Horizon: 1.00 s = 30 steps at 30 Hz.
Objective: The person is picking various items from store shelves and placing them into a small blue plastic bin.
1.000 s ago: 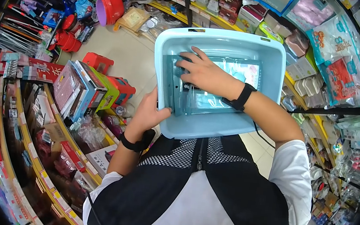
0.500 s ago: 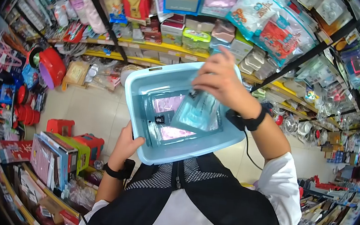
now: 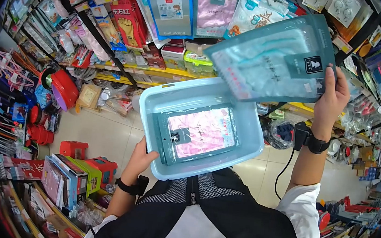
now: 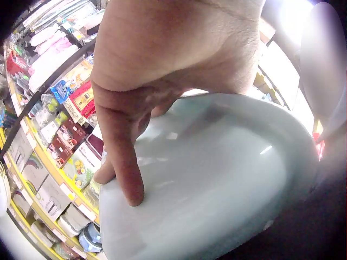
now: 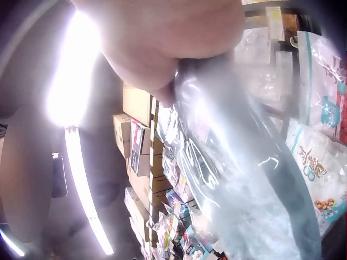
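My left hand (image 3: 137, 161) grips the near left rim of a pale blue plastic basin (image 3: 250, 142), held in front of my waist. In the left wrist view, its fingers lie along the outside of the basin (image 4: 211, 157). A flat packet of pink cloth (image 3: 203, 131) with dark teal edges lies in the basin. Up to the right, my right hand (image 3: 331, 100) pinches the end of a similar packet of pale blue cloth (image 3: 272, 58). This packet is tilted, and its lower corner overlaps the basin's far right rim in the head view. The right wrist view shows its shiny plastic (image 5: 249, 179) hanging below the hand.
Shelves with yellow edges (image 3: 130, 71) run across the far side, with a hanging pink cloth packet (image 3: 214, 16) and a blue packet (image 3: 170, 11). Red stools (image 3: 73, 149) and upright boxed goods (image 3: 59, 177) stand at the left, over a tiled floor (image 3: 104, 130).
My right hand has lifted the pale blue packet out of the basin, up and to the right, uncovering the pink one. The view has turned towards the far shelves. My left hand keeps hold of the basin.
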Tool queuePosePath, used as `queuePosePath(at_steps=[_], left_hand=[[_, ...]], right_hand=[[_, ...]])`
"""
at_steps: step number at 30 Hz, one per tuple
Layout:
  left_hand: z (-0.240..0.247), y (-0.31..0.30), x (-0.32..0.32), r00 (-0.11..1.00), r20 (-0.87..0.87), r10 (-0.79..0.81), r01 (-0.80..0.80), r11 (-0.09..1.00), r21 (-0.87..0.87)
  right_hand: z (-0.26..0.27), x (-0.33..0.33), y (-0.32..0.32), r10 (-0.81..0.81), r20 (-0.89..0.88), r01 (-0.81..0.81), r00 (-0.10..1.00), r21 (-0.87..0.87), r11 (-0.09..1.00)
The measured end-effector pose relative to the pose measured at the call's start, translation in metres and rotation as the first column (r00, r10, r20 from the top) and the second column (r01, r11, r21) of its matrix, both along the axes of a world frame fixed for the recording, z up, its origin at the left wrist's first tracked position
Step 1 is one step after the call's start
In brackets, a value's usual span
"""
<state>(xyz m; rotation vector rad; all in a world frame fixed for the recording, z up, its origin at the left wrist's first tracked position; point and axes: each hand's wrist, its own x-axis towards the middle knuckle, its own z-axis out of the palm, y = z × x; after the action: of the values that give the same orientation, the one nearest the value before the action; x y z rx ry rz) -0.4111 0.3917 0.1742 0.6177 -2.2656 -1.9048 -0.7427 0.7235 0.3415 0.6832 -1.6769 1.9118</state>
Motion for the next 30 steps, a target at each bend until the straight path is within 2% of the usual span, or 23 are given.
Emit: queuePosePath(at_steps=[4,7,9,10,12,13,14,16,17,21,23,24,26,30], left_hand=[[0.003,0.02,-0.018,0.998,-0.021,0.051,-0.051,0.999,0.007],[0.004,0.033,-0.032,0.996,0.021,0.086,-0.086,0.996,-0.002],[0.004,0.042,-0.038,0.989,0.015,0.145,-0.145,0.989,-0.005],[0.003,0.047,-0.04,0.99,0.016,0.141,-0.141,0.99,-0.01],[0.002,0.055,-0.046,0.978,-0.002,0.209,-0.209,0.978,-0.002],[0.0,0.057,-0.048,0.979,-0.001,0.204,-0.204,0.979,-0.007],[-0.001,0.059,-0.05,0.973,0.028,0.23,-0.23,0.973,0.001],[-0.001,0.062,-0.054,0.967,0.061,0.249,-0.25,0.968,0.005],[-0.001,0.064,-0.055,0.966,0.047,0.256,-0.257,0.966,0.014],[0.009,0.066,-0.066,0.966,0.042,0.255,-0.255,0.967,-0.002],[0.006,0.067,-0.066,0.962,0.055,0.267,-0.267,0.964,-0.018],[0.004,0.069,-0.065,0.956,0.067,0.285,-0.284,0.959,-0.026],[0.003,0.071,-0.066,0.954,0.057,0.295,-0.293,0.955,-0.041],[0.008,0.067,-0.071,0.949,0.083,0.304,-0.299,0.952,-0.062]], right_hand=[[0.0,-0.03,0.006,-0.065,0.001,0.065,0.998,-0.009,0.998],[-0.004,-0.048,0.013,-0.143,-0.014,0.143,0.99,0.061,0.988],[-0.015,-0.064,0.016,-0.166,-0.151,0.194,0.974,0.192,0.962],[-0.019,-0.069,0.02,-0.171,-0.148,0.198,0.974,0.187,0.962],[-0.025,-0.078,0.028,-0.064,-0.292,0.2,0.954,0.464,0.863],[-0.03,-0.082,0.029,-0.06,-0.264,0.197,0.963,0.53,0.825],[-0.036,-0.088,0.031,-0.066,-0.259,0.199,0.964,0.529,0.825],[-0.046,-0.101,0.034,-0.023,-0.388,0.275,0.921,0.609,0.744],[-0.05,-0.105,0.039,-0.025,-0.307,0.239,0.951,0.682,0.692],[-0.065,-0.122,0.049,-0.037,-0.23,0.189,0.973,0.685,0.704],[-0.076,-0.131,0.054,-0.011,-0.091,0.069,0.996,0.662,0.746],[-0.08,-0.134,0.055,-0.008,-0.087,0.063,0.996,0.661,0.748],[-0.088,-0.138,0.055,0.013,0.068,-0.054,0.998,0.642,0.765],[-0.101,-0.142,0.047,0.027,0.21,-0.143,0.977,0.562,0.815]])
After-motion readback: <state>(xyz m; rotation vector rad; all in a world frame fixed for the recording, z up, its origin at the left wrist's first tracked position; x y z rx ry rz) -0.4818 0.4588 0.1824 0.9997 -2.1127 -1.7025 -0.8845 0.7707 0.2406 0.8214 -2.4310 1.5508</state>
